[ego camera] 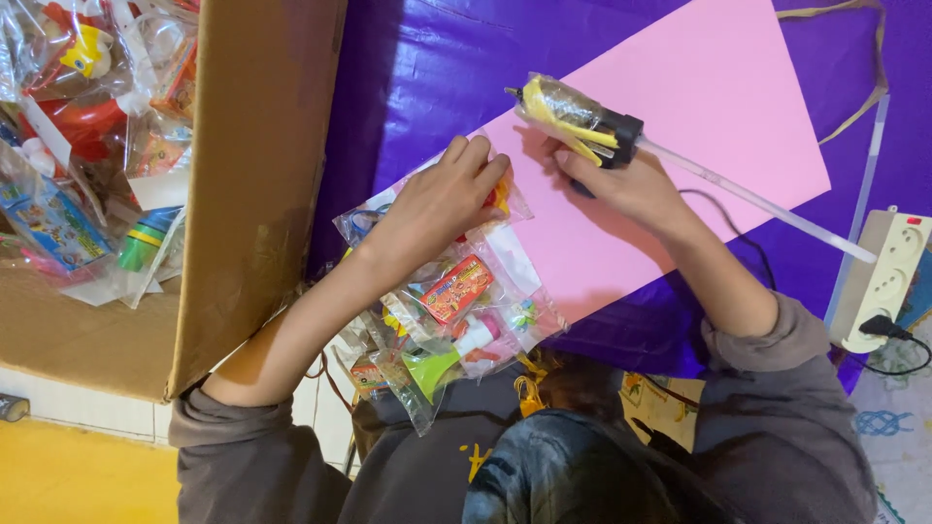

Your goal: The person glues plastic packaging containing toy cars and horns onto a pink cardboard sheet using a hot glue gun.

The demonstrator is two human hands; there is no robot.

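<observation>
My left hand (437,202) presses down on a clear plastic packet of small toys (456,301), fingertips at its upper edge on the pink paper sheet (699,107). Inside the packet I see a green horn, a red card and small colourful pieces. My right hand (621,182) grips a hot glue gun (582,121) wrapped in silver and yellow tape, its nozzle aimed left toward the packet's top edge. A clear glue stick (767,206) juts out from the gun's back to the right.
A cardboard box (257,184) at the left holds several bagged toys (87,136). A purple sheet (427,68) covers the surface under the pink paper. A white power strip (888,277) with a black plug lies at the right edge.
</observation>
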